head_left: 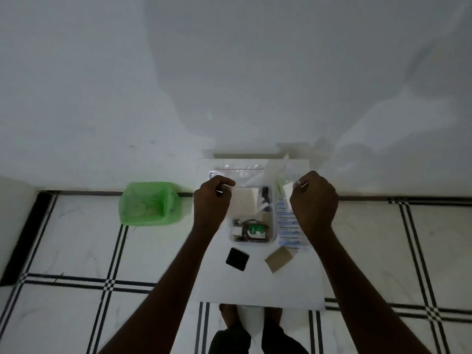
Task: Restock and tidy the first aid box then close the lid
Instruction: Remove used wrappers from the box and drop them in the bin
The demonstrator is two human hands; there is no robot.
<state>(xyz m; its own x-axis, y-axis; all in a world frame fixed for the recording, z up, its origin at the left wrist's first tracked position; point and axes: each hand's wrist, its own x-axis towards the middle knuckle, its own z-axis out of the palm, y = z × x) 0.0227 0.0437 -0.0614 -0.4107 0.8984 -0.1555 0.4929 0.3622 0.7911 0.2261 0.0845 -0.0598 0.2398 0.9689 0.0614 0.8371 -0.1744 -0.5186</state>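
- Box (272, 226): one clear first aid box, lid off, mid-counter between two hands.
- Left hand (213, 200), right hand (313, 198): fingers curled shut; what they pinch is unclear.
- One black pad (237, 259), one brown card (279, 259) near.
- One zip bag (241, 175) far.
- White counter (255, 284); one green bin (148, 203) left; tiled floor (76, 251), white wall.
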